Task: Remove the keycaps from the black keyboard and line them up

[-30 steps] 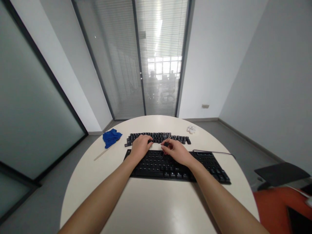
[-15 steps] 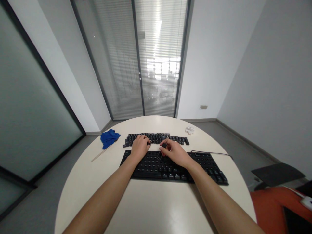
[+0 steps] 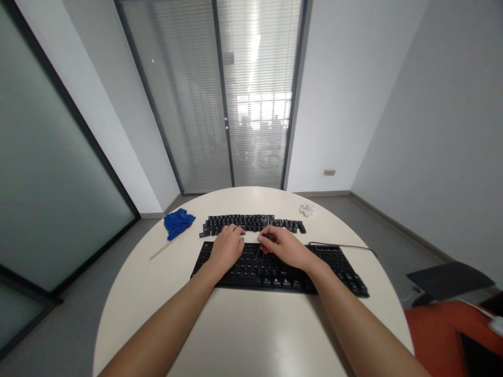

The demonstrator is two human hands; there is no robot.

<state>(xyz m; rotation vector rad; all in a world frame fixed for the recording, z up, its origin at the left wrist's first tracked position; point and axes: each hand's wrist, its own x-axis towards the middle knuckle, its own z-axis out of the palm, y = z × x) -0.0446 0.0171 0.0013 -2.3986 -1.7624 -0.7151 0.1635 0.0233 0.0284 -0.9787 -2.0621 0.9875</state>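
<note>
My right hand is closed on what looks like a keycap puller, with a dark body between thumb and fingers and a thin wire loop. The loop hangs over the middle of a black keyboard, where many keys show only bare switch posts. My left hand is over the keyboard's upper left edge. Its fingertips reach to the rows of loose black keycaps behind the keyboard. Finger and thumb look apart there; I see nothing held between them.
All this lies on a round cream table. At the left are a blue cloth and a thin wooden stick. Crumpled white material sits back right. The keyboard's cable runs off the right edge, near a red chair.
My left hand's fingers have shifted slightly and a dark piece seen beside them no longer shows. My right hand has turned a little; the puller's upper part is now more hidden.
</note>
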